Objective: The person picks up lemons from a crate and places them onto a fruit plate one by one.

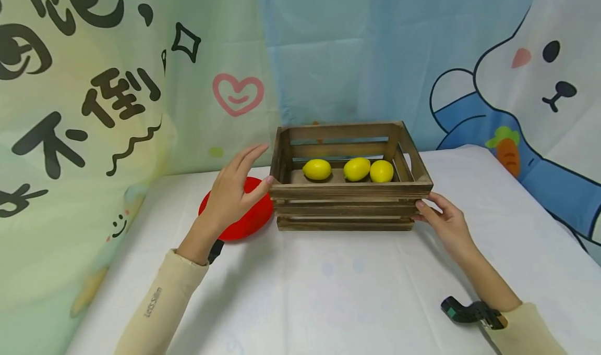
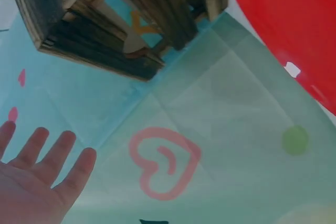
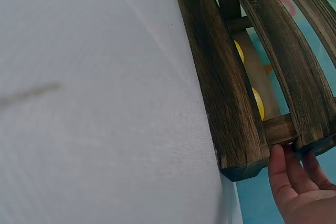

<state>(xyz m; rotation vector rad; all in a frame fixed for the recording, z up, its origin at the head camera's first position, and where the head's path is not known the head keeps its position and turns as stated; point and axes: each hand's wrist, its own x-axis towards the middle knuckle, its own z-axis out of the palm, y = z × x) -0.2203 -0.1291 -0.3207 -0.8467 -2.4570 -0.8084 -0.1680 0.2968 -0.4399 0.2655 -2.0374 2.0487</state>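
A brown slatted wooden crate stands on the white-covered table, and three yellow lemons lie inside it. At the crate's front right corner, my right hand pinches the edge between thumb and fingers; its fingers also meet the crate's end in the right wrist view. My left hand is raised by the crate's left end with fingers extended, its thumb tip close to the front left corner. Whether that thumb touches the wood I cannot tell. The left wrist view has the fingers spread, holding nothing.
A round red object, partly covered by my left hand, lies on the table left of the crate. Behind the table hangs a printed curtain. A black strap device sits on my right wrist.
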